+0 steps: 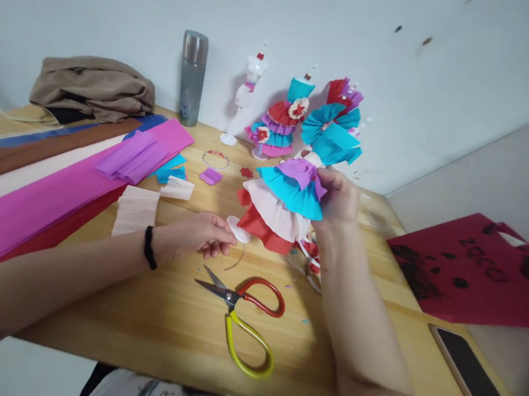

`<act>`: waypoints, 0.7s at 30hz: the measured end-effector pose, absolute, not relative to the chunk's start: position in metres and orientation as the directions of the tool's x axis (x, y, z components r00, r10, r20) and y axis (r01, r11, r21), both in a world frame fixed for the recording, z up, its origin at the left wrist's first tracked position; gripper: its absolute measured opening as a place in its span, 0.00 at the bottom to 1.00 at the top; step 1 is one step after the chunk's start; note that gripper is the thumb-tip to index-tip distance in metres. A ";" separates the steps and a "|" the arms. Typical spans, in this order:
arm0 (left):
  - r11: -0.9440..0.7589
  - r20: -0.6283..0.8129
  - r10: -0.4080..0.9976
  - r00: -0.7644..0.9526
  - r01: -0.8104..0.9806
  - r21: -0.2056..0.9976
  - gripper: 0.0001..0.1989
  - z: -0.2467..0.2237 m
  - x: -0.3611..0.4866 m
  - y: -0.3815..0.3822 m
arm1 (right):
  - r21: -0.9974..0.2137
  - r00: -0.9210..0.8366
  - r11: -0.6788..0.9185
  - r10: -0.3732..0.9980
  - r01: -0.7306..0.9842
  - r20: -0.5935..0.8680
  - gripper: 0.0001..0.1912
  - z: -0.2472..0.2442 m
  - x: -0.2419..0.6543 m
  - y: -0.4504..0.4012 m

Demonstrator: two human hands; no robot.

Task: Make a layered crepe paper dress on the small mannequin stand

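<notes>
A mini dress form in a ruffled crepe-paper dress (289, 191) is held tilted above the table, its top leaning to the right. Its layers run purple, turquoise, pale pink and red, with a turquoise bow above. My right hand (341, 198) is closed around the dress at the waist, fingers partly hidden behind the paper. At the lower end, my left hand (209, 233) pinches the round white base (238, 229) of the form. Scissors (232, 300) with one red and one yellow handle lie with blades parted on the table below.
Behind stand a bare white dress form (249, 87), another dressed form (280, 126) and a flask (191, 80). Crepe-paper sheets (52, 198) and cut pieces (136, 211) lie left, near brown cloth (92, 87). A red bag (477, 272) and phone (477, 385) are right.
</notes>
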State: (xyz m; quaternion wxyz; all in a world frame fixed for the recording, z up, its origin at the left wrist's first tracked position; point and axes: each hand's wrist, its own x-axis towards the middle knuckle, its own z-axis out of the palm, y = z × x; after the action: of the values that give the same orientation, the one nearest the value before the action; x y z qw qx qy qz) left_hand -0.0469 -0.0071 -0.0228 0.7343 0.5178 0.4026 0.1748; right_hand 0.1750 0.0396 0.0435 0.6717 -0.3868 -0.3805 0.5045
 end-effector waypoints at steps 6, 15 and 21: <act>0.373 -0.326 0.757 0.566 0.035 0.927 0.12 -0.018 -0.047 -0.007 | -0.880 0.252 0.258 0.954 -0.399 0.165 0.10 0.043 0.174 0.040; 0.302 -0.094 0.804 0.587 -0.267 0.915 0.19 -0.009 -0.041 -0.008 | -0.879 0.222 0.294 0.949 -0.376 0.223 0.13 0.042 0.158 0.027; 0.144 -0.010 0.833 0.553 -0.199 0.969 0.15 -0.005 -0.040 -0.012 | -0.897 0.240 0.286 0.947 -0.338 0.212 0.12 0.041 0.157 0.026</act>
State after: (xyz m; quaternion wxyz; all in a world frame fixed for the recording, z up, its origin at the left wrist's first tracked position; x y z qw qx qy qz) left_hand -0.0400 -0.0120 -0.0047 0.6969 0.5392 0.2939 0.3704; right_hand 0.1565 0.0262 0.0406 0.6920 -0.3759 -0.4053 0.4644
